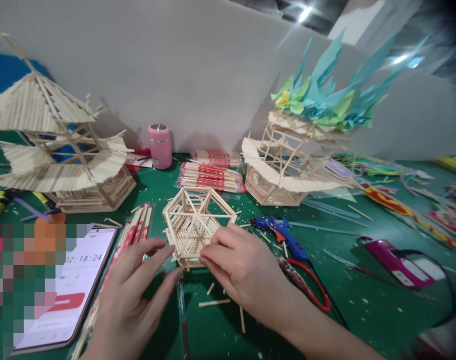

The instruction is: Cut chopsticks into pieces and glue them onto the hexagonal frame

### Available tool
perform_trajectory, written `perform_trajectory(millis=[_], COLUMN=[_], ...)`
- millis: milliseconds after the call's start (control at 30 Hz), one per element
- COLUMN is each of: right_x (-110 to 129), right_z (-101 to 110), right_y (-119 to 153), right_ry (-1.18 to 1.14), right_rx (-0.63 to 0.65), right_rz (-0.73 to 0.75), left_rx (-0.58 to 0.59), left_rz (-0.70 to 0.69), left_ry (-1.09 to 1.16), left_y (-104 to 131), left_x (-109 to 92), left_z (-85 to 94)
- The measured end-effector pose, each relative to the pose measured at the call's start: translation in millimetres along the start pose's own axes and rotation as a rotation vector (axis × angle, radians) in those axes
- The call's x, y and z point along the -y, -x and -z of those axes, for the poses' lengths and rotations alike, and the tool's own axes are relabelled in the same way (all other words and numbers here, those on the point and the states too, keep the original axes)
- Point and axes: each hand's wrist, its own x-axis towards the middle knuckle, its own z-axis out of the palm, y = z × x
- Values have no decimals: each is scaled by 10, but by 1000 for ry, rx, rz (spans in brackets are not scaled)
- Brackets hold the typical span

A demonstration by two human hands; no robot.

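A small many-sided frame of thin wooden sticks rests on the green table, with sticks crossing at its top and closely laid sticks in its base. My left hand is at its near left corner, thumb and fingers spread apart, fingertips by the edge. Over the near right side of the frame, my right hand has thumb and fingers pinched together. Whatever lies between those fingertips is hidden. Short cut stick pieces lie in front of the frame.
Larger stick pavilions stand behind: a roofed one on the left, a paper-topped one on the right. A blue glue gun and red-handled scissors lie right, a phone left. Bundled sticks and a pink bottle are behind.
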Motion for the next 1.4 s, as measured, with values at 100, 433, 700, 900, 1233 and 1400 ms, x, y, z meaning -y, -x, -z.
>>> perform_trajectory(millis=[100,433,700,900,1233,1400], right_x=[-4,-8,-6,-80,-198,-168], right_z=[-11,-24,23,118,-61,-111], right_y=[-11,-17,0,227,450,359], right_ry=[15,32,-34,-196,-270,-299], right_rx=[9,0,24,-87,-165,-179], right_rz=[1,12,-21,-135,-356,-304], left_rx=[30,41,43,72,75,69], left_rz=[-56,-68,-81,-134,-262,-302], left_ry=[-23,-2,-28,-58,-202,-248], left_y=[-12,-1,-17,-62,-158,-185], left_x=[31,51,31,19,13,22], left_z=[-36,-115,-118,-73,-107,-115])
